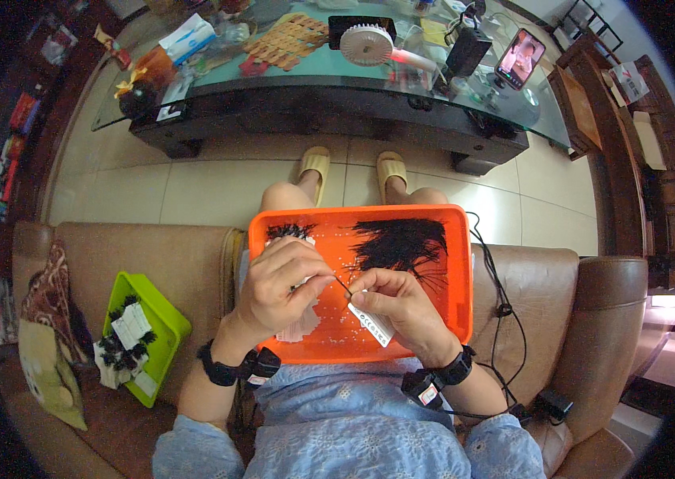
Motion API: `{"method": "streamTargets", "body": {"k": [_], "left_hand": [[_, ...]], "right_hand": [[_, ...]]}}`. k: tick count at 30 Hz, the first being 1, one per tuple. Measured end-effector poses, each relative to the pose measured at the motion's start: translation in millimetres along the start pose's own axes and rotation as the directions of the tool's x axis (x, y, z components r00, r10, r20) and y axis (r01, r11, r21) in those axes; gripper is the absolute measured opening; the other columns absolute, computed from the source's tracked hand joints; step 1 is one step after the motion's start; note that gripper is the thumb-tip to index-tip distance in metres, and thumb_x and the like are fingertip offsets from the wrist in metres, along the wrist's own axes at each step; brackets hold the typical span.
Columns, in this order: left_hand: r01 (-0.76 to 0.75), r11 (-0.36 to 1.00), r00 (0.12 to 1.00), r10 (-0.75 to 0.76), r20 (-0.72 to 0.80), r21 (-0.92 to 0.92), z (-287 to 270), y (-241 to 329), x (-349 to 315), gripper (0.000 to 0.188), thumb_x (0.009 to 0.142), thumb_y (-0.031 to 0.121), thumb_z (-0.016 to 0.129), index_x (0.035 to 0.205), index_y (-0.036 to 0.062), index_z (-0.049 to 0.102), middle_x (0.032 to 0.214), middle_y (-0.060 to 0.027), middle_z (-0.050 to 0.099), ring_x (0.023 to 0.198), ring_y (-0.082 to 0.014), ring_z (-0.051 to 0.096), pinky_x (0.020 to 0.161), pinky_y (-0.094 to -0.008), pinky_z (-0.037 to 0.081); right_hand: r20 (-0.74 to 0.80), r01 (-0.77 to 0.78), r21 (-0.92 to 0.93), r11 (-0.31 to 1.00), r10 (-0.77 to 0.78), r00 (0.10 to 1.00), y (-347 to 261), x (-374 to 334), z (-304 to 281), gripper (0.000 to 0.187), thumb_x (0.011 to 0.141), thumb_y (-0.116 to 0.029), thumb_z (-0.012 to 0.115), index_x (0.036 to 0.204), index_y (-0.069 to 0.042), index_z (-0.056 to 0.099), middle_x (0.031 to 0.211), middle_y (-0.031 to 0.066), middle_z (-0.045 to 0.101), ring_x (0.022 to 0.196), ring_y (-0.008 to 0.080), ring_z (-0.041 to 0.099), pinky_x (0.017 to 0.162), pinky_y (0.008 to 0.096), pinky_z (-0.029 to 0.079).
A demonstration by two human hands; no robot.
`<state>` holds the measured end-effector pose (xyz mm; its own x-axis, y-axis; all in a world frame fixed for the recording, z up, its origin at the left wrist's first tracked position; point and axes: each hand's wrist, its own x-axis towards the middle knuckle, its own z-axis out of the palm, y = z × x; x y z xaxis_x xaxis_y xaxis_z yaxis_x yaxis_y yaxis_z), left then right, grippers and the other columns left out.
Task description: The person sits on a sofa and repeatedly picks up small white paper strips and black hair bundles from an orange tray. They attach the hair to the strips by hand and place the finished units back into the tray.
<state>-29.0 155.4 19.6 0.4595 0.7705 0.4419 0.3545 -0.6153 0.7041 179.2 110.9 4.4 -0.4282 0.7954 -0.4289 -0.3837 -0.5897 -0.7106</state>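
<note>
An orange tray (449, 219) rests on my lap. Above it, my left hand (283, 281) pinches one end of a thin black string (341, 283) between thumb and finger. My right hand (408, 310) grips the string's other end together with a white printed tag (370, 326), which hangs below the fingers. A loose bundle of black strings (401, 242) lies in the tray's far right part. White tags (299, 323) lie partly under my left hand, with more black strings (289, 231) beyond it. Tiny white bits are scattered on the tray's bottom.
On the sofa to my left, a green basket (168, 327) holds tags with black strings (131, 326). A black cable (501, 295) runs along my right side. Ahead, a glass table (266, 80) carries a white fan (367, 45) and a phone on a stand (520, 60).
</note>
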Motion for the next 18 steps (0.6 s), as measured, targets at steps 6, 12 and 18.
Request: {"method": "streamTargets", "body": {"k": [6,12,18], "left_hand": [[-0.020,1.000,0.996,0.022,-0.083,0.017,12,5,3,0.020,0.068,-0.003,0.071,0.086,0.0013,0.065,0.087,-0.0108,0.062,0.086,-0.0292,0.061,0.076,-0.0392,0.049],[-0.169,0.967,0.985,0.171,0.005,0.191,8,14,9,0.027,0.067,0.000,0.070,0.094,0.0043,0.066,0.094,-0.0107,0.061,0.093,-0.0304,0.059,0.081,-0.0418,0.047],[-0.155,0.983,0.988,0.154,0.026,0.096,6,3,4,0.023,0.065,0.002,0.073,0.087,0.0047,0.066,0.089,-0.0086,0.064,0.088,-0.0298,0.062,0.078,-0.0415,0.049]], "right_hand": [[0.022,-0.017,0.166,0.986,0.014,1.000,3,-1,-7,0.009,0.087,-0.011,0.068,0.094,-0.006,0.066,0.081,-0.0009,0.066,0.067,0.0055,0.060,0.059,0.0196,0.048],[0.031,-0.032,0.179,0.983,0.027,0.999,4,-2,-9,0.008,0.087,-0.013,0.067,0.091,-0.006,0.065,0.081,-0.0006,0.065,0.066,0.0060,0.060,0.057,0.0203,0.048],[0.022,0.007,0.184,0.983,-0.011,1.000,8,-1,-7,0.007,0.088,-0.013,0.066,0.090,-0.006,0.064,0.080,-0.0016,0.064,0.068,0.0055,0.060,0.060,0.0199,0.048]]}}
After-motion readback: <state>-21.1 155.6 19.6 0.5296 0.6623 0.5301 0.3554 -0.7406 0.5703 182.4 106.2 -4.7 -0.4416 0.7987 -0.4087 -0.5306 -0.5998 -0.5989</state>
